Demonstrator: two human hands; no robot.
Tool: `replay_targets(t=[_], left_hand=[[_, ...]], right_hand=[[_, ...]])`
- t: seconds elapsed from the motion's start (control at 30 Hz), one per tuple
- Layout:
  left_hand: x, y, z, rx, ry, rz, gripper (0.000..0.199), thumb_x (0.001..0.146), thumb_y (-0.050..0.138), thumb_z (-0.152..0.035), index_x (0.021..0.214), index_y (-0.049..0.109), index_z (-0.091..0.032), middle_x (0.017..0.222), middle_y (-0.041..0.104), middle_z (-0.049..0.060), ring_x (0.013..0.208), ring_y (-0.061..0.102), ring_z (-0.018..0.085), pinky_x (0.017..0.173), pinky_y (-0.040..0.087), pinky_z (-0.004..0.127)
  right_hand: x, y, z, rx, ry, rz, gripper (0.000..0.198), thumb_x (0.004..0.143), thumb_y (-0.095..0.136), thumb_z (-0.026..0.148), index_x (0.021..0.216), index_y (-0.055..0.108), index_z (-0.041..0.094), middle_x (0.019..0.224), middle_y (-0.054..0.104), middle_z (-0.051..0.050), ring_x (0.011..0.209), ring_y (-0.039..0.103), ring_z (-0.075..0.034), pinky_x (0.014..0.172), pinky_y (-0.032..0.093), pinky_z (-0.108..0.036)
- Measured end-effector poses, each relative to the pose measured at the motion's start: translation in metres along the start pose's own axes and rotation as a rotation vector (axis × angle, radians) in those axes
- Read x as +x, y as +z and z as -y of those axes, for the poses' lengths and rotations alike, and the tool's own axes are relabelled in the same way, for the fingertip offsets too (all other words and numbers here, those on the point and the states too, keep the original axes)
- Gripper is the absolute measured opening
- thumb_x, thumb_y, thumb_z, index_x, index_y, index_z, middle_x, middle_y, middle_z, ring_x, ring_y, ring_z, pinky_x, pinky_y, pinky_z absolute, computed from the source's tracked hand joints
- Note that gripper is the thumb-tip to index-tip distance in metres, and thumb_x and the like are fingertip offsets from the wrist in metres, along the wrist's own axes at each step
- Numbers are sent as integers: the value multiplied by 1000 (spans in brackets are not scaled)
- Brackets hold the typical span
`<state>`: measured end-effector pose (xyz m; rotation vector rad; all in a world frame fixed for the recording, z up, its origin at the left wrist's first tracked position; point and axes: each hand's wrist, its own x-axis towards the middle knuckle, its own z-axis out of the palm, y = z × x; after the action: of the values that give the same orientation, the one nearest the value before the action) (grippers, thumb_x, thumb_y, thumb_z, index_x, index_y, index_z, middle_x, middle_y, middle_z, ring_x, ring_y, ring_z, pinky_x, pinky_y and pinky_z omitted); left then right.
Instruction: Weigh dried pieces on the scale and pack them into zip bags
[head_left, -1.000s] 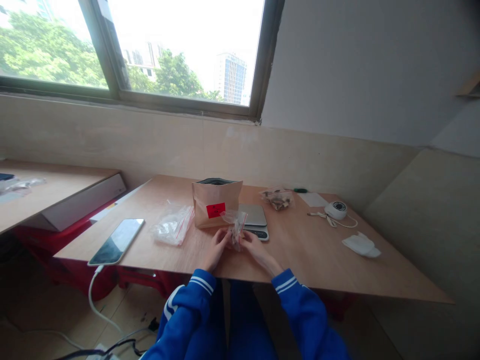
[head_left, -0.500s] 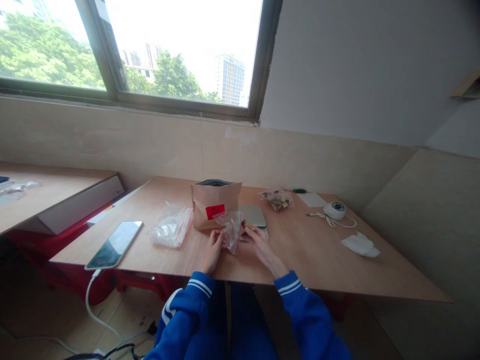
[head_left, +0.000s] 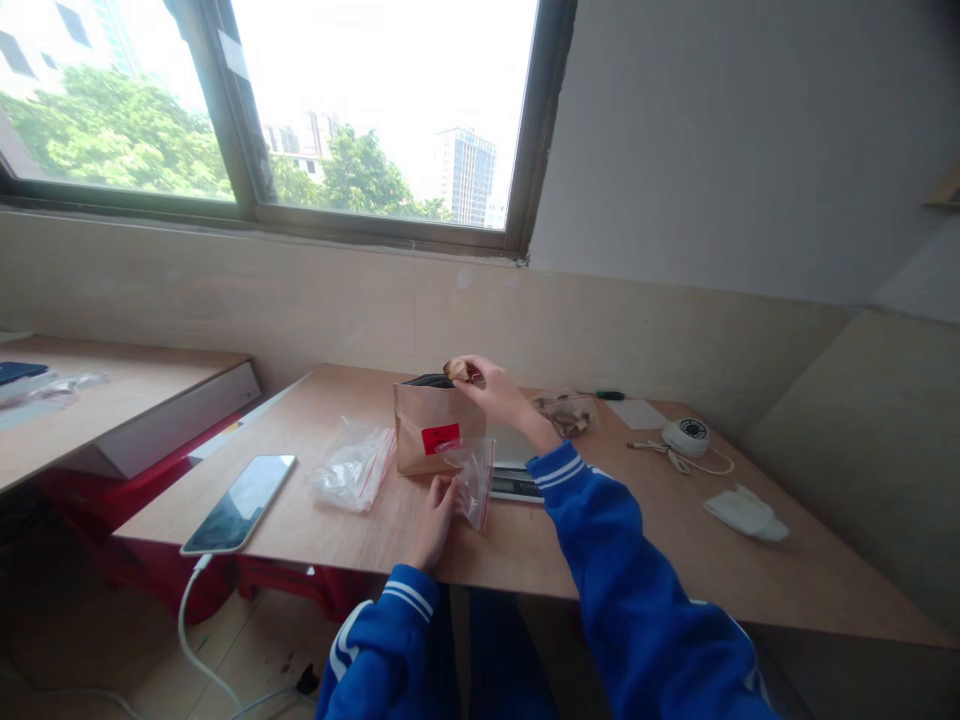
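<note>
The right hand (head_left: 495, 392) has risen from beside the clear zip bag (head_left: 475, 490), near the front edge of the tabletop (head_left: 360, 535), and now pinches a brownish piece (head_left: 456, 370) at the open mouth of the paper pouch (head_left: 420, 425), which stands between the tabletop's front and back edges. The hands are now apart, the left hand (head_left: 435, 522) staying by the front edge with its fingertips on the bag; the work seems to have shifted from bag to pouch.
</note>
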<state>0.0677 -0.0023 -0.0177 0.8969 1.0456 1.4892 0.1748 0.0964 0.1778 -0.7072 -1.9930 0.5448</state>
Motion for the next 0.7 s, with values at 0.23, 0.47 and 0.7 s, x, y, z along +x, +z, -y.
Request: replay_targets(t=[0.23,0.47,0.7], left_hand=[[-2,2,-6,-10,-7,17,39,69,69,-54,78,53,-19,71,55,-2,61,53,12,59,44,26],[-1,0,-2,-25,0,25,35,72,67,-51,79,53,-19,71,56,-2,62,53,12,61,44,26],[0,0,-2,-20,-19,74,41,72,67,-50,100,63,-20,91,65,5,73,59,17,63,47,28]], right_hand=[[-5,21,-6,-325,-6,114,40,90,49,28,127,55,16,129,59,-15,123,49,-25,107,33,-45],[-23,24,5,-304,40,-55,49,93,43,43,137,42,20,148,39,-13,139,29,-27,112,20,-49],[-108,38,-14,-212,317,-498,38,87,48,46,113,53,18,115,59,-15,114,50,-27,102,33,-47]])
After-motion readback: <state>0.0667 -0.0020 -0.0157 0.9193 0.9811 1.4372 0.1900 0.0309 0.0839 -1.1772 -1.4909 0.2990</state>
